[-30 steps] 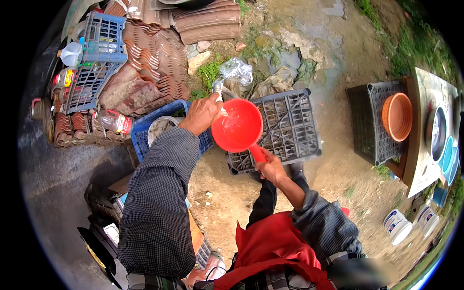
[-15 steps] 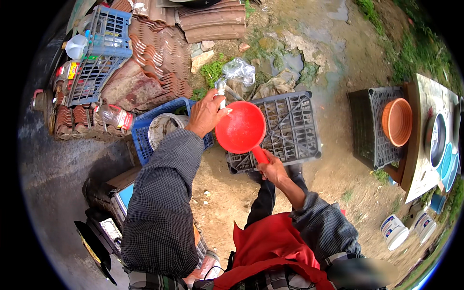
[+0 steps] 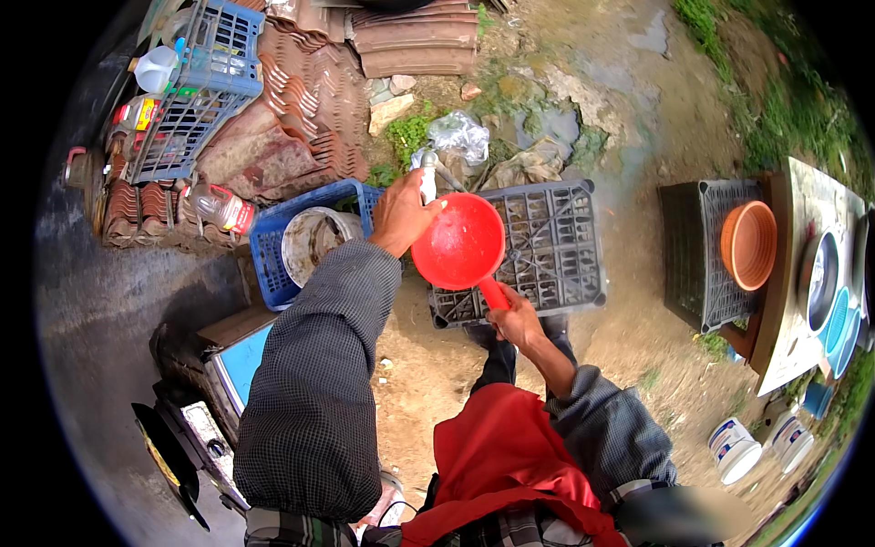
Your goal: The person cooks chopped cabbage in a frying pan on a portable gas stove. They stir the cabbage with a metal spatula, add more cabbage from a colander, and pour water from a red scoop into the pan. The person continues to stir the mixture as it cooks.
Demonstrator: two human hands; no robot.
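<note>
A red plastic water dipper [image 3: 458, 242] is held level over an upturned black plastic crate [image 3: 556, 232]. My right hand [image 3: 516, 319] is closed around its handle. My left hand [image 3: 401, 214] grips a white tap [image 3: 428, 180] at the dipper's far left rim, its thumb beside that rim. The fingers behind the tap are partly hidden. A little water seems to lie in the bowl, but whether any is running cannot be made out.
On the left a blue basket [image 3: 263, 260] holds a dirty white bucket [image 3: 301, 246]. Roof tiles [image 3: 310, 91] and a blue crate with bottles [image 3: 241, 55] lie beyond. At right, an orange-brown basin [image 3: 749, 246] sits near a table [image 3: 793, 301] with pans; white buckets [image 3: 735, 451] stand below.
The whole view has shifted slightly, so things appear a little lower and to the right. Both hands keep their hold on the tap and the dipper.
</note>
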